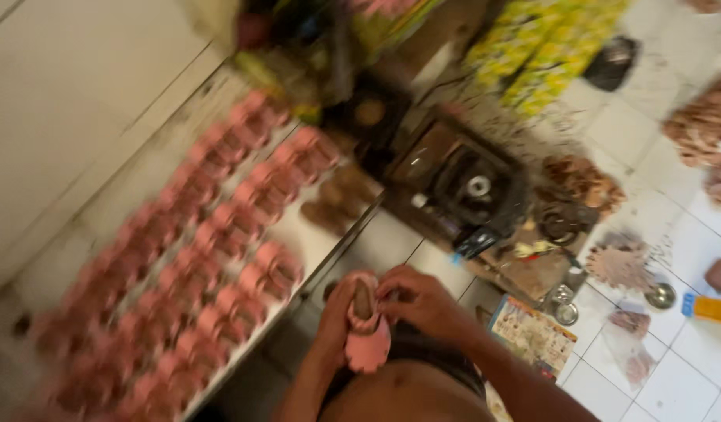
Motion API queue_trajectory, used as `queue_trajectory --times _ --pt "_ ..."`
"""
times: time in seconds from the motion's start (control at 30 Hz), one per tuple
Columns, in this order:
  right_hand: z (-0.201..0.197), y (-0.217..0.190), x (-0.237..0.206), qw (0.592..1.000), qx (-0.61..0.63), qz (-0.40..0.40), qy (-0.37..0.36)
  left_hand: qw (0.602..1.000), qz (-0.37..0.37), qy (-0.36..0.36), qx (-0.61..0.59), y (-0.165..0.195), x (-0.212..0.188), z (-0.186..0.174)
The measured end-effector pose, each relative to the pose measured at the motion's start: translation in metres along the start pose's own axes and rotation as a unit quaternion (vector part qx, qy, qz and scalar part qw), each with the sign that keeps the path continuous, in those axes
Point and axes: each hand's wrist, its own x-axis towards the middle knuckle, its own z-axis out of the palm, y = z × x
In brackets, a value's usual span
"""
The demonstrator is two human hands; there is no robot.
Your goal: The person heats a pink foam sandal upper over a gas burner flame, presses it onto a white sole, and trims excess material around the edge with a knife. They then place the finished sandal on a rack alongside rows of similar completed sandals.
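We look down on a floor [689, 242] of white tiles with dark grout lines. On it lies a long pale board [313, 234], running from upper right to lower left, loaded with rows of small pink shoes [220, 258]. Beside the board stands a dark machine [462, 187] on the tiles. Further right lie heaps of brown cut pieces [704, 125], small metal tins [564, 305] and a printed box [532, 332].

A small shoemaking workshop: rows of pink shoes [212, 242], tiled floor [689, 375] scattered with scraps.
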Motion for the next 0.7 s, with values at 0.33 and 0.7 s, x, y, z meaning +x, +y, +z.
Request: queue_trajectory --times 0.33,0.7 --pt "0.089 -0.024 0.026 0.965 -0.132 -0.207 -0.089 0.965 0.096 0.084 0.231 0.046 -0.064 -0.065" --pt "0.172 -0.032 0.032 0.94 -0.157 -0.3 -0.041 0.93 0.204 0.178 0.248 0.085 -0.102 -0.108"
